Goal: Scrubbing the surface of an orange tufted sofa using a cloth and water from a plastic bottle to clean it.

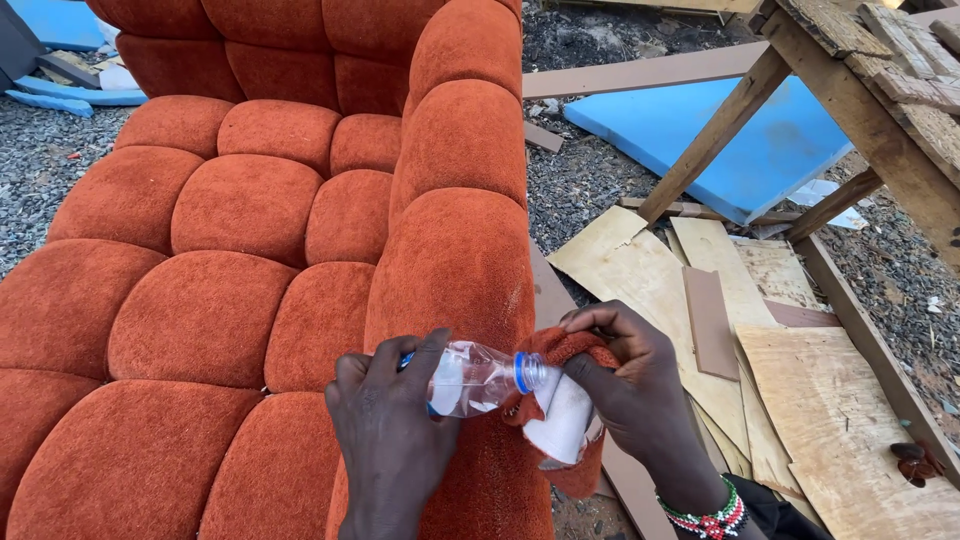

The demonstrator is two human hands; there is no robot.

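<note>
My left hand [388,430] grips a small clear plastic bottle [478,378] with a blue neck ring, tipped sideways so its mouth points right. My right hand [630,385] holds a bunched orange cloth [565,420] with a white backing, pressed against the bottle's mouth. Both hands hover over the armrest [455,260] of a tufted orange sofa [200,300]. A beaded bracelet [708,520] in red, green and white circles my right wrist.
Plywood offcuts [700,290] lie on grey gravel right of the sofa. A blue foam slab [720,140] lies further back, under a rough wooden frame [880,90] at the upper right. More blue foam pieces [60,90] lie at the upper left.
</note>
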